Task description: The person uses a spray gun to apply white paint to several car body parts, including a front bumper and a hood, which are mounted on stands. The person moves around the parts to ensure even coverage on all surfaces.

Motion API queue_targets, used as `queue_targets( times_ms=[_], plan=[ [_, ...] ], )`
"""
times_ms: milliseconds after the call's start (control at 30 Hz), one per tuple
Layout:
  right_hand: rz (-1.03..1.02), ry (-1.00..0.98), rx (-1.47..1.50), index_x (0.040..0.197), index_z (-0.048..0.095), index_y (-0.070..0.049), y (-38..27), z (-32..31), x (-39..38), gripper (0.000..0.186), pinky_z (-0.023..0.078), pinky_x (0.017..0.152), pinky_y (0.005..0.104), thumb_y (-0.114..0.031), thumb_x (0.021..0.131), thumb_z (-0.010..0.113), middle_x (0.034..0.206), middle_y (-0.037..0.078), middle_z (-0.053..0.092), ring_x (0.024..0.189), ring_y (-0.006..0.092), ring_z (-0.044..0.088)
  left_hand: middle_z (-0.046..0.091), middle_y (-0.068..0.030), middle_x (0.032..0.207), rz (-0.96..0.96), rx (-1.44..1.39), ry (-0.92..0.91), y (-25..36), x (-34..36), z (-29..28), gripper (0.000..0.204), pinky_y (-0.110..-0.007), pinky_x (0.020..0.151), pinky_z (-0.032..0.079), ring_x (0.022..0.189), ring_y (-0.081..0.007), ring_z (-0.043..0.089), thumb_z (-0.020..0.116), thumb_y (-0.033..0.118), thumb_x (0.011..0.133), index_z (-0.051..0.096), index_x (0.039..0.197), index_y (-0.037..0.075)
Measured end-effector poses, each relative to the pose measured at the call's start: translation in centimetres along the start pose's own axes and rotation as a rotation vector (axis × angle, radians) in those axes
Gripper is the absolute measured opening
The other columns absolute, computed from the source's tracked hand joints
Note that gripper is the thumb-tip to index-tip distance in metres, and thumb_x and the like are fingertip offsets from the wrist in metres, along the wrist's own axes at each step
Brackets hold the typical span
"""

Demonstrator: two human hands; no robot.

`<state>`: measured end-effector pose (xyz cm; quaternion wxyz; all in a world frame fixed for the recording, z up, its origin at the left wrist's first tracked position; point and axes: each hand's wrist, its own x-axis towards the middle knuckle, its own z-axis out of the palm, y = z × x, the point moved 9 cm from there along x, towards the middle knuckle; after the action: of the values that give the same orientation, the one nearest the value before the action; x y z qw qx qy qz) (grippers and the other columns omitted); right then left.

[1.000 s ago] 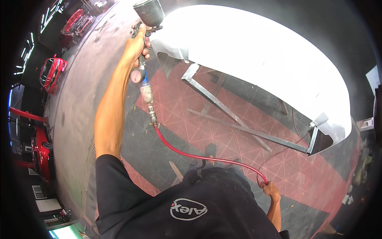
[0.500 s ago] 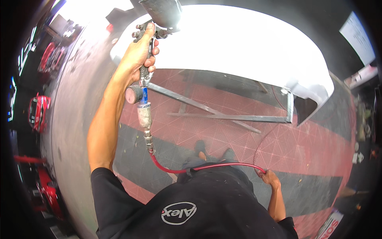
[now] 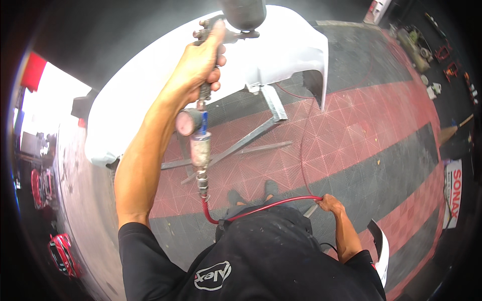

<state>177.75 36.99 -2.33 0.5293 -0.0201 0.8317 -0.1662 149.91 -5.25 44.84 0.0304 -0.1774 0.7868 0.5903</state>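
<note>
My left hand (image 3: 206, 65) is wrapped round the grip of a spray gun (image 3: 236, 36) with a dark cup on top, raised in front of a white bumper (image 3: 140, 85). Below the grip hang a round pressure gauge (image 3: 187, 122), a clouded cylindrical filter (image 3: 201, 153) and a red hose (image 3: 266, 204). My right hand (image 3: 329, 203) is closed on that hose, low at my right. The bumper rests on a metal stand (image 3: 258, 130); white mist hazes the air above it.
Red and grey floor tiles (image 3: 361, 140) lie around my feet. Equipment (image 3: 416, 47) and a banner (image 3: 454, 185) line the right side. Another white panel (image 3: 376, 246) is low at my right. A red car (image 3: 65, 255) stands on the concrete side at left.
My view has turned rightward, bringing the bumper's right end nearer the centre. My left hand has carried the spray gun rightward along the bumper; my right hand still grips the hose.
</note>
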Motion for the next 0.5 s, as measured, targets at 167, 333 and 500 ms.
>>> queue_targets(
  times_ms=[167,333,500],
  plan=[
    [0.031,-0.03,0.004,0.103,0.073,0.008,-0.2,0.8,-0.2,0.06,0.052,0.083,0.0517,-0.05,0.101,0.058,0.091,0.028,0.071,0.09,0.0422,0.07,0.054,-0.0012,0.073,0.017,-0.019,-0.113,0.6,1.0,5.8,0.064,-0.023,0.035,0.039,0.041,-0.0029,0.037,0.055,0.065,0.099,0.056,0.096,0.001],
    [0.044,-0.027,0.039,0.1,0.072,0.011,0.0,1.2,-1.6,0.058,0.052,0.082,0.0518,-0.047,0.1,0.061,0.091,0.031,0.07,0.089,0.0453,0.07,0.052,-0.0029,0.073,-0.004,0.011,-0.113,-0.9,-1.0,4.7,0.068,-0.022,0.035,0.039,0.041,-0.0035,0.037,0.054,0.067,0.098,0.055,0.099,-0.002],
    [0.004,-0.066,-0.039,0.098,0.073,0.011,-1.4,-0.3,-1.5,0.059,0.052,0.084,0.0513,-0.046,0.101,0.06,0.091,0.03,0.07,0.089,0.0435,0.07,0.049,0.0005,0.067,-0.118,-0.018,0.135,-4.1,-5.8,-4.3,0.062,-0.023,0.032,0.039,0.04,-0.0038,0.04,0.054,0.064,0.099,0.054,0.09,0.003]
  ],
)
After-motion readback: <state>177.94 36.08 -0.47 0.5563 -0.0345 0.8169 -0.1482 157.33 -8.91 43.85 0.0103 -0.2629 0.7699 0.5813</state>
